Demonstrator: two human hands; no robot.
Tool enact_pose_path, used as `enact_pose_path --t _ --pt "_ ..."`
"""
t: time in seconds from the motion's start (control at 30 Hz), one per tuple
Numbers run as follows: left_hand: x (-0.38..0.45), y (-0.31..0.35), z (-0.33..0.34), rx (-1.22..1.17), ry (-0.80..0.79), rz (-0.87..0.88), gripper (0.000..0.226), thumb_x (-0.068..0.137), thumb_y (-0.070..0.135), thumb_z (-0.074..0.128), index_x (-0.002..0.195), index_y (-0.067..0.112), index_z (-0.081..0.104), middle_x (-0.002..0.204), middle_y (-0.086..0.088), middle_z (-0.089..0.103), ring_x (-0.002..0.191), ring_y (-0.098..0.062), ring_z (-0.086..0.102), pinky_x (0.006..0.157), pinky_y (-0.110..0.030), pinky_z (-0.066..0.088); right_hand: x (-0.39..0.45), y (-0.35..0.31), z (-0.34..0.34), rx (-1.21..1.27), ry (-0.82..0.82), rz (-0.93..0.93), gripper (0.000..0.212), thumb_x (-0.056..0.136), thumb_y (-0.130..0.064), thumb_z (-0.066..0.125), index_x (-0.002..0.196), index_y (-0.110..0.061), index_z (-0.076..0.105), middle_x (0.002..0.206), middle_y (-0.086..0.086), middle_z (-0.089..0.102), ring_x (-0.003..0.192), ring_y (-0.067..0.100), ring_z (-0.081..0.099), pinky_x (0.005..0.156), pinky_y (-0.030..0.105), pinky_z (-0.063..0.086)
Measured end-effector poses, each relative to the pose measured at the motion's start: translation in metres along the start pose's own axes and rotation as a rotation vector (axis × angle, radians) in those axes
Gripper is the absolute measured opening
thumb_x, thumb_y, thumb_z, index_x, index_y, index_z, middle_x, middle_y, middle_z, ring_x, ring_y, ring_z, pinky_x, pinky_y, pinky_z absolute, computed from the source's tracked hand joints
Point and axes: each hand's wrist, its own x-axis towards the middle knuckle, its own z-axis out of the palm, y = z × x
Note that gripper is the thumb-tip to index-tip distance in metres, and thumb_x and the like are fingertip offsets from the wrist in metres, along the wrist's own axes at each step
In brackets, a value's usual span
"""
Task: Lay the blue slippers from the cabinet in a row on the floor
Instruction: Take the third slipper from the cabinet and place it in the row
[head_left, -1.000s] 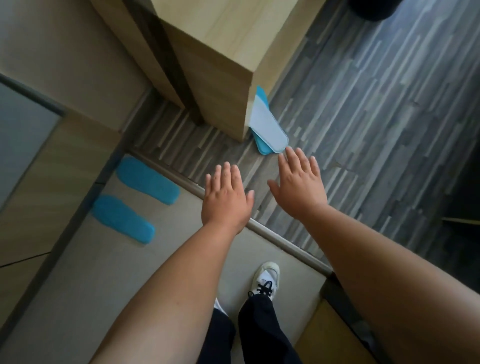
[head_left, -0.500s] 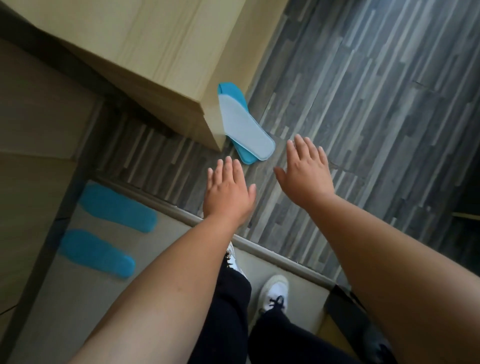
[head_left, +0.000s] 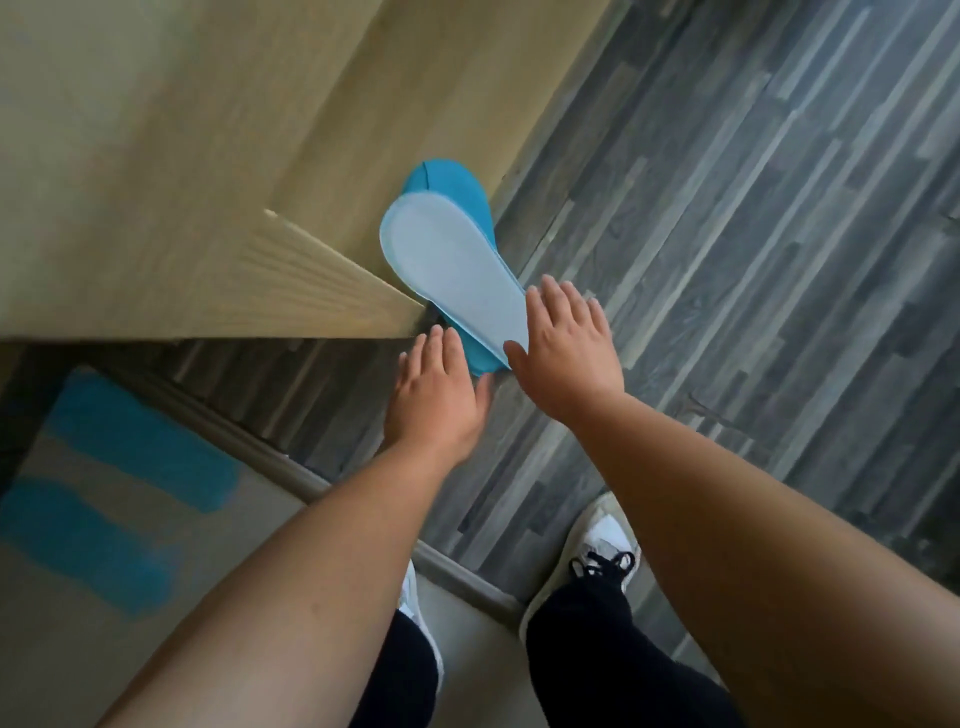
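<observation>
Two blue slippers (head_left: 119, 499) already lie side by side at lower left. A stacked pair (head_left: 457, 280) waits mid-frame by the cabinet (head_left: 182, 156); left hand (head_left: 436, 395) and right hand (head_left: 566, 348) reach, spread and empty.

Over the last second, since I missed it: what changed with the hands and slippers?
Both hands moved forward to the stacked slippers; the right hand now overlaps their near end, the left hand just short. Nothing gripped yet. The two slippers on the floor stayed put.

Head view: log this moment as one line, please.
phase: reaching | left hand: open, empty | right hand: open, over stacked slippers | placed slippers: two on floor
</observation>
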Motion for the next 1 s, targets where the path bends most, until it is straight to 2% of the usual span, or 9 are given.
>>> enact_pose_path --t 0.13,0.2,0.33,0.43,0.5,0.6,0.7,0.83,1.0 --pt "0.034 0.016 0.015 -0.297 0.076 -0.269 0.061 0.097 0.040 0.042 0.146 0.007 0.028 0.151 -0.015 0.036 0.137 -0.031 0.036 0.108 -0.043 0.035 0.032 0.013 0.012 0.057 -0.010 0.032 0.067 0.100 -0.048 0.036 0.154 -0.012 0.017 0.163 0.010 0.015 0.151 0.028 0.011 0.122 0.046 0.008" --pt "0.054 0.021 0.020 -0.455 0.105 -0.428 0.049 0.097 0.037 0.046 0.135 0.008 0.040 0.139 -0.017 0.048 0.126 -0.034 0.047 0.097 -0.044 0.043 0.049 0.013 0.018 0.123 -0.009 0.061 0.066 0.099 -0.046 0.040 0.152 -0.011 0.023 0.161 0.012 0.022 0.148 0.030 0.020 0.120 0.046 0.016" --pt "0.087 0.017 0.034 -0.645 0.135 -0.540 0.034 0.095 0.031 0.051 0.117 0.005 0.052 0.126 -0.016 0.060 0.117 -0.035 0.056 0.092 -0.041 0.046 0.087 0.005 0.029 0.352 -0.141 0.106 0.052 0.098 -0.036 0.045 0.143 -0.012 0.035 0.140 0.013 0.047 0.122 0.035 0.051 0.092 0.044 0.043" --pt "0.099 0.010 0.037 -0.721 0.152 -0.587 0.031 0.095 0.028 0.052 0.113 0.004 0.054 0.121 -0.017 0.063 0.112 -0.035 0.060 0.089 -0.038 0.047 0.098 0.003 0.035 0.452 -0.153 0.146 0.035 0.098 -0.031 0.044 0.128 -0.014 0.051 0.122 0.011 0.059 0.103 0.031 0.058 0.075 0.036 0.043" --pt "0.098 0.008 0.034 -0.732 0.168 -0.587 0.028 0.096 0.028 0.050 0.108 0.004 0.056 0.114 -0.015 0.065 0.106 -0.034 0.061 0.080 -0.033 0.043 0.094 0.007 0.037 0.509 -0.091 0.201 0.025 0.097 -0.028 0.045 0.111 -0.013 0.059 0.107 0.010 0.064 0.089 0.028 0.056 0.068 0.033 0.038" --pt "0.082 0.011 0.023 -0.777 0.182 -0.548 0.023 0.097 0.025 0.049 0.104 0.006 0.059 0.107 -0.012 0.067 0.098 -0.031 0.061 0.078 -0.032 0.043 0.074 0.014 0.026 0.570 -0.028 0.269 0.020 0.094 -0.028 0.049 0.094 -0.012 0.061 0.090 0.007 0.061 0.085 0.029 0.056 0.063 0.031 0.035" --pt "0.055 0.019 -0.002 -0.808 0.166 -0.488 0.019 0.097 0.023 0.049 0.101 0.008 0.059 0.105 -0.012 0.068 0.097 -0.032 0.062 0.082 -0.037 0.048 0.042 0.016 -0.005 0.642 -0.016 0.316 0.019 0.092 -0.027 0.055 0.094 -0.011 0.065 0.088 0.005 0.062 0.085 0.027 0.057 0.066 0.034 0.043" --pt "0.009 0.033 -0.053 -0.760 0.119 -0.397 0.021 0.097 0.024 0.048 0.101 0.008 0.061 0.103 -0.012 0.069 0.095 -0.032 0.061 0.072 -0.031 0.040 -0.013 0.015 -0.055 0.704 -0.016 0.378 0.015 0.090 -0.030 0.061 0.089 -0.015 0.066 0.086 0.005 0.066 0.085 0.027 0.063 0.072 0.034 0.050" --pt "-0.062 0.042 -0.111 -0.744 0.056 -0.254 0.020 0.097 0.023 0.047 0.095 0.009 0.061 0.100 -0.012 0.068 0.092 -0.031 0.060 0.076 -0.034 0.045 -0.097 0.003 -0.107 0.895 -0.025 0.511 0.014 0.090 -0.024 0.066 0.087 -0.011 0.068 0.084 0.011 0.072 0.076 0.029 0.070 0.077 0.046 0.059"
